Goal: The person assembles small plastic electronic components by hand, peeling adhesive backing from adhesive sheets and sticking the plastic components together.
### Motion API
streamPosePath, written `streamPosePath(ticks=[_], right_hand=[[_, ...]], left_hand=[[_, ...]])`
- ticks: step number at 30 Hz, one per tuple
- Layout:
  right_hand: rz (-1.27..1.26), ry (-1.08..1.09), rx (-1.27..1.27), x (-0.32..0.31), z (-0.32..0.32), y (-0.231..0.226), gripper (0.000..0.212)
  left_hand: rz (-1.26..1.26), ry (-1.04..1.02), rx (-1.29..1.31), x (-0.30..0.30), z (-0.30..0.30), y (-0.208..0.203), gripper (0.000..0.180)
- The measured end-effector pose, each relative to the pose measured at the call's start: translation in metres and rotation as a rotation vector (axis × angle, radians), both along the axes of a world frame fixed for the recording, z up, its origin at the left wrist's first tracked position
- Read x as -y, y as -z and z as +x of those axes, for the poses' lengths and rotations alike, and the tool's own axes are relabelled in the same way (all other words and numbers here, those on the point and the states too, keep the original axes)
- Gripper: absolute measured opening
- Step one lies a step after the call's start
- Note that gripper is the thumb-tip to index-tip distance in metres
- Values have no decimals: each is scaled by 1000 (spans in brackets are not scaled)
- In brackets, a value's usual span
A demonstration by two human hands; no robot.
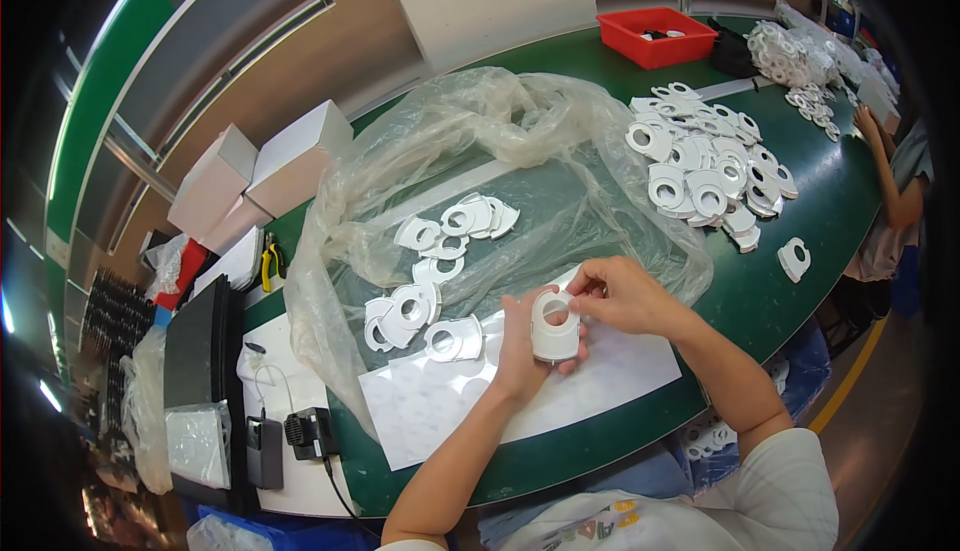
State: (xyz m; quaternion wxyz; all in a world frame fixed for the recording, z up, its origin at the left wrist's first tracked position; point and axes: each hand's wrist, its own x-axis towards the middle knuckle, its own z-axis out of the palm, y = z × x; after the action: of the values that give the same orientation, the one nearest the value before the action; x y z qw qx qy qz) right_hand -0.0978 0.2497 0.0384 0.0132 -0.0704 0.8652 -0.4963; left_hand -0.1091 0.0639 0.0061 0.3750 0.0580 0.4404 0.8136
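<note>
A white plastic part with a round hole and a wide flared end rests in my left hand, fingers curled behind it and thumb along its side. My right hand is closed in a pinch against the part's upper right edge; whatever lies between its fingertips is too small to tell. Both hands are over a white sheet on the green table. Just left of them, another such part lies on the sheet's edge. Several more like parts lie beyond it on a clear plastic bag.
A large heap of white parts covers the table to the right, with one stray part nearer the edge. Behind it stands a red bin. White boxes, yellow-handled pliers and a black device are at left. Another person's arm reaches in far right.
</note>
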Motion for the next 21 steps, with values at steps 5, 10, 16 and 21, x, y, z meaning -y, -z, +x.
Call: streamPosePath(ticks=[5, 10, 16, 21], right_hand=[[38, 104, -96, 32, 21, -12, 21], [-136, 161, -213, 62, 39, -25, 16], [-216, 704, -589, -42, 20, -39, 23], [396, 1151, -938, -89, 21, -33, 26]], left_hand=[[71, 37, -35, 16, 9, -8, 74], [80, -11, -74, 44, 39, -42, 71], [-220, -121, -625, 94, 25, -79, 53], [-1559, -464, -1379, 164, -1, -73, 44]])
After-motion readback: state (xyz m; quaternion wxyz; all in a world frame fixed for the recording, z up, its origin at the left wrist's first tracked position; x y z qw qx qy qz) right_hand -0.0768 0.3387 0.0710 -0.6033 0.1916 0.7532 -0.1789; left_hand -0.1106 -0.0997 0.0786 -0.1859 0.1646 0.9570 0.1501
